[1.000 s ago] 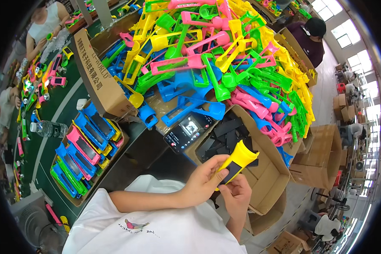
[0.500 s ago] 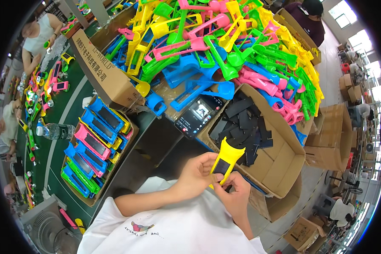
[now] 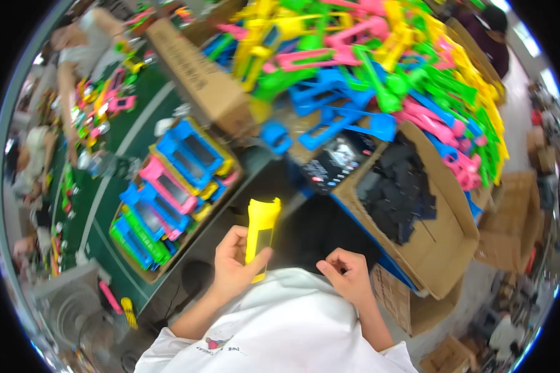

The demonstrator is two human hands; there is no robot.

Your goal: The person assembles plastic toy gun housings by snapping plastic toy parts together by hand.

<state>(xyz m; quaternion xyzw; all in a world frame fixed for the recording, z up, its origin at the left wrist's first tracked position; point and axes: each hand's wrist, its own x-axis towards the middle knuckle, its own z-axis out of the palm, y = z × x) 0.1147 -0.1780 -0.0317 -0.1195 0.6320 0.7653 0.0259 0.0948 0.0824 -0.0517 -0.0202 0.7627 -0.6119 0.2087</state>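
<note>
My left hand is closed round a yellow plastic handle shell, held upright with its flared end up. A dark flat panel sits in the shell's face, and my thumb lies across its lower part. To the right, apart from the shell, my right hand has its fingers curled in, and nothing shows in them. Left of my left hand stands a carton of blue, pink, green and yellow shells with dark panels fitted. Nearer my right hand, an open carton holds loose black strips.
A large heap of coloured shells lies ahead. A phone with a lit screen rests beside the strips' carton. At left are a green work surface, a clear bottle and a fan. Another carton stands at right.
My right hand has let go of the yellow shell. My left hand has carried it to the left, toward the carton of fitted shells. The view has shifted and blurred.
</note>
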